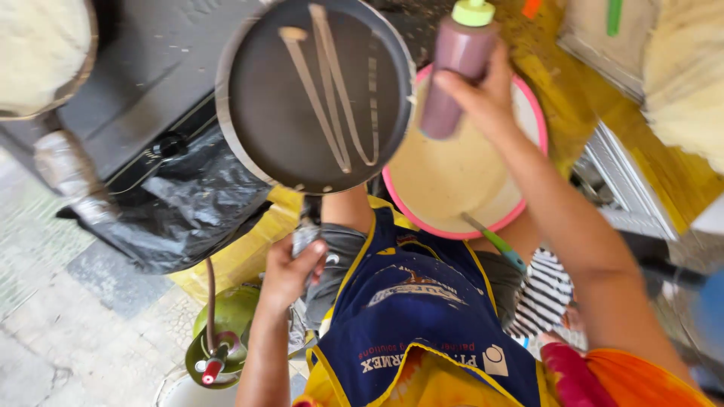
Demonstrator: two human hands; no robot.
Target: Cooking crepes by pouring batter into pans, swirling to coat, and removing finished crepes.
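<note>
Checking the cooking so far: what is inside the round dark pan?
Inside the round dark pan, thin pale batter lines run lengthwise, some joined at the near end. The rest of its surface is bare. The right hand holds a squeeze bottle beside it, over the pink-rimmed bowl.

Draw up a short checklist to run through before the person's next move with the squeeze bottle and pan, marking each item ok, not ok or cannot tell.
1. Right hand grips the squeeze bottle firmly: ok.
2. Left hand holds the pan handle: ok.
3. Pan held level: not ok, it looks tilted.
4. Batter lines lie inside the pan: ok.
5. Bottle cap open: cannot tell.
6. Batter bowl close by: ok.
</note>
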